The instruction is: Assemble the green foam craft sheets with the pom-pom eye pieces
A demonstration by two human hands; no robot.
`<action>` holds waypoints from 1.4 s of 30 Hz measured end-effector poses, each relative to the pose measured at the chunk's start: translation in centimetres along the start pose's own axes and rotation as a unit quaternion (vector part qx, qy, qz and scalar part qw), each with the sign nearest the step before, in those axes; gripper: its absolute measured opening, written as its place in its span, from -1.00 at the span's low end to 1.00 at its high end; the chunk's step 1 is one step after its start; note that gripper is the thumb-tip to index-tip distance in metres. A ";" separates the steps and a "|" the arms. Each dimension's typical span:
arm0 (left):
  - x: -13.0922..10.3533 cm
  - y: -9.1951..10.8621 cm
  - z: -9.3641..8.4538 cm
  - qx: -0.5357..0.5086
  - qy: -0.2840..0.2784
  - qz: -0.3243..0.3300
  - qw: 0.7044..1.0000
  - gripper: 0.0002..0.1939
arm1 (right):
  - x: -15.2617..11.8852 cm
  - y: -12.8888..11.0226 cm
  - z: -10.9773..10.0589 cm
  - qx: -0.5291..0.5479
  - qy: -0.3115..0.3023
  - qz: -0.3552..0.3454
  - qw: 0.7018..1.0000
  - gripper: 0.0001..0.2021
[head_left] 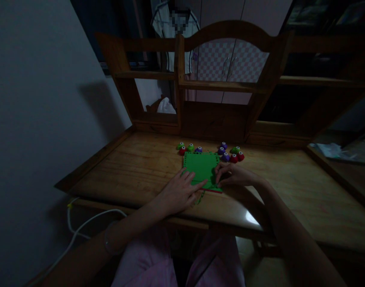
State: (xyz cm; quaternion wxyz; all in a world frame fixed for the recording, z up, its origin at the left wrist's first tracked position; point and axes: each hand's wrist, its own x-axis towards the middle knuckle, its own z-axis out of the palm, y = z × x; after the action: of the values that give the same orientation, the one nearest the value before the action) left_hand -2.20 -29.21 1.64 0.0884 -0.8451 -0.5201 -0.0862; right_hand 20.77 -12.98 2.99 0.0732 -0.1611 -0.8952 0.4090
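A square green sheet [202, 165] with small cut-outs along its edges lies on the desk, with a red layer showing under its near edge. My left hand [182, 189] rests on the near left part of the sheet, fingers spread and one finger stretched to the right. At the sheet's right edge, my right hand [230, 175] has its thumb and fingertips pinched together; what is between them is too dark and small to make out. A thin green strip [201, 197] with cut-outs lies on the desk just below the sheet, beside my left hand.
Behind the sheet stand several small eye-topped pieces: green [190, 147], purple [221, 150] and red [233, 158]. A wooden shelf unit [212, 85] rises at the back of the desk [125, 159]. A white cable [92, 217] hangs at the front left. Clear plastic [332, 150] lies at the far right.
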 end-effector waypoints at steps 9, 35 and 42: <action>0.3 0.2 0.1 -0.012 0.001 0.002 1.000 -0.45 | 0.2 0.5 0.3 0.007 0.028 -0.014 0.999 -0.74; 3.8 0.3 -0.1 -0.068 -0.047 0.060 0.995 -0.54 | -1.0 1.3 -1.2 0.003 -0.038 0.063 0.997 -0.75; 3.6 -0.3 0.1 -0.141 -0.026 0.032 0.989 -0.56 | -2.0 0.7 -2.3 0.065 -0.031 0.084 0.994 -0.76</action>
State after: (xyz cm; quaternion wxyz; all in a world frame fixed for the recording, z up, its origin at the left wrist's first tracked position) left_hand -0.81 -25.93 2.39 -0.0426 -0.8671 -0.4778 -0.1342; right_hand 23.37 -11.61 3.98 0.0208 -0.2177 -0.8521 0.4754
